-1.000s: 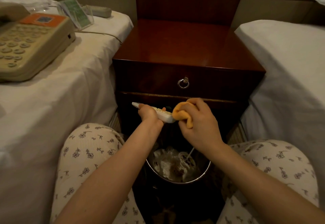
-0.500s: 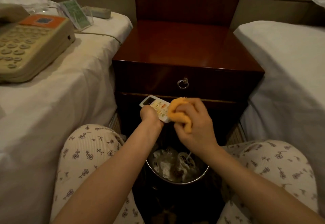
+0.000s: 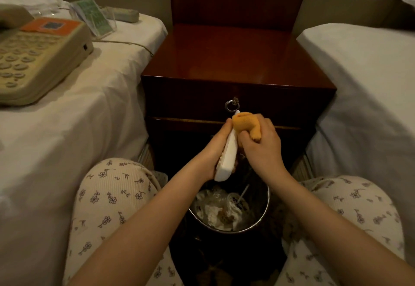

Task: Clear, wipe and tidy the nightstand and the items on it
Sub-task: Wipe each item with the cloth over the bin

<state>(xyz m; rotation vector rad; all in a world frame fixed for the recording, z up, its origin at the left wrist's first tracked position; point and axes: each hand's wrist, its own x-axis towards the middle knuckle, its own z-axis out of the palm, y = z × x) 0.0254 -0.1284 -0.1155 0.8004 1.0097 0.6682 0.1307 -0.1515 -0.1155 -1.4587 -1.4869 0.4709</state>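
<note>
The dark wooden nightstand (image 3: 235, 61) stands between two beds, its top bare. In front of its drawer, my left hand (image 3: 215, 148) grips a white remote control (image 3: 229, 153), turned on edge with its plain back towards me. My right hand (image 3: 262, 148) is closed on a bunched orange cloth (image 3: 246, 125) pressed against the remote's upper end. Both hands hover above a metal waste bin (image 3: 263, 215).
On the left bed (image 3: 78, 117) lie a beige telephone (image 3: 38, 61), an acrylic card stand (image 3: 94, 16) and a second remote (image 3: 123, 13), with a cord trailing to the nightstand. The right bed (image 3: 370, 83) is at the right. The bin holds crumpled rubbish. My knees flank it.
My left hand has rotated the remote from lying crosswise, buttons up, to standing lengthwise on edge. The cloth in my right hand has shifted to the remote's far end.
</note>
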